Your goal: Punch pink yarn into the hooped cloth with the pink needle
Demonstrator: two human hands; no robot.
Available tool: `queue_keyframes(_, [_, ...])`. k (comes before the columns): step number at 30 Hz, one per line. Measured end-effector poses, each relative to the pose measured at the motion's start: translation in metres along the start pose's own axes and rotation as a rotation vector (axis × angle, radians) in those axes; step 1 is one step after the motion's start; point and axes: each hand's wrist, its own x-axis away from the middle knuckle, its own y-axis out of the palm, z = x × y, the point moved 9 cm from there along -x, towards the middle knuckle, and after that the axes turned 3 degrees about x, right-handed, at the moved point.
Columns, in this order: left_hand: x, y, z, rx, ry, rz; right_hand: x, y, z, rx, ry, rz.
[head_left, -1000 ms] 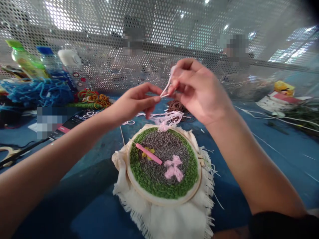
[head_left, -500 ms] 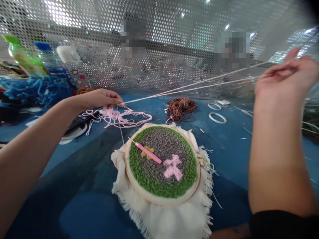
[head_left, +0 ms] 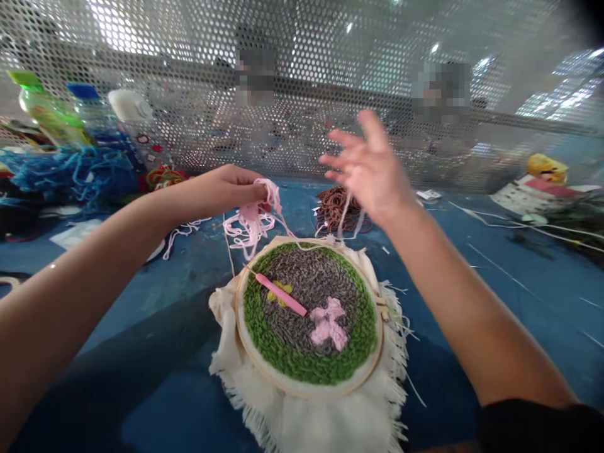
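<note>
My left hand pinches a gathered bunch of pale pink yarn above the table, behind the hoop's left edge. My right hand is raised with fingers spread, in front of the perforated screen. A pale strand hangs below it; whether it touches the fingers is unclear. Between my arms lies an embroidery hoop with white fringed cloth, worked in a green ring, grey middle, and pink and yellow shapes. A tool with a pink handle and thin metal tip rests across it.
Brown yarn lies behind the hoop. Blue yarn and several bottles stand at the left. A perforated metal screen closes the back, with people beyond. At the right are loose white strands and a yellow item.
My right hand has swung in from the far right and its fingers have spread. The taut pink strands have gone slack. My left hand has moved right, lifting the pink yarn bunch.
</note>
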Motion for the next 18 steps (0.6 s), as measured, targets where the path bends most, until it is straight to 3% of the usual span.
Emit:
queue_keyframes(2, [0.001, 0.001, 0.004, 0.036, 0.02, 0.029, 0.016, 0.058, 0.014, 0.059, 0.049, -0.344])
queue_keyframes(4, [0.001, -0.003, 0.005, 0.063, 0.024, 0.086, 0.034, 0.092, 0.025, 0.097, 0.068, -0.551])
queue_keyframes(7, [0.003, -0.007, 0.005, 0.122, 0.0, 0.133, 0.037, 0.096, 0.036, 0.256, 0.063, -0.53])
queue_keyframes(9, [0.006, -0.008, 0.007, 0.252, 0.0, 0.113, 0.028, 0.082, 0.043, 0.23, 0.115, -0.441])
queue_keyframes(12, [0.009, -0.012, 0.005, 0.445, 0.011, 0.023, 0.007, 0.047, 0.053, -0.065, 0.219, -0.311])
queue_keyframes(15, [0.01, -0.029, -0.015, 0.474, -0.019, 0.026, -0.016, -0.016, 0.064, -0.127, 0.219, -0.103])
queue_keyframes(18, [0.009, -0.052, -0.05, 0.387, -0.093, 0.101, -0.03, -0.086, 0.071, -0.06, 0.144, 0.038])
